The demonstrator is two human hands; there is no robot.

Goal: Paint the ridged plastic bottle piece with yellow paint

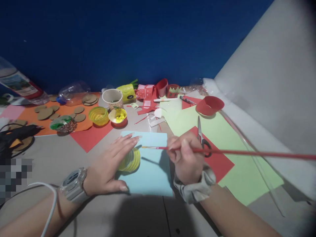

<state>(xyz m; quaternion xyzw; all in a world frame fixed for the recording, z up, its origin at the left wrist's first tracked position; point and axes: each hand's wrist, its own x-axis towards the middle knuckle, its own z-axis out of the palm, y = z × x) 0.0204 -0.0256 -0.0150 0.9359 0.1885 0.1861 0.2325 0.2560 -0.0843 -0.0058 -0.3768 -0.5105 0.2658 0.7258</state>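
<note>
Wall (138,39) in deep blue fills the back, above a grey surface (66,154) crowded with craft pieces. Pale green paper (247,184) spreads over the right side of it, and orange paper (45,127) covers part of the far left. Light blue paper (153,182) lies in the middle, between the two forearms. At the far left leans a tilted bottle (19,84) with a picture label.

The left hand (108,169) is spread, its fingers straight and thumb apart, beside a clear, yellow-banded cup (134,161) on the left part of the light blue paper; the hand hides some of that cup, so I cannot tell how firmly the two touch. The right hand (187,163) grasps a long red paintbrush (234,152) near its bristle end, the tip raised above the paper and pointing left, near the cup. A red paper ring (216,104) sits farther back on the green paper. Scissors (200,130) lie just beyond the right hand. Smaller still, a tub (120,124) of yellow paint stands behind the left hand, and cardboard discs (45,114) dot the orange paper.
</note>
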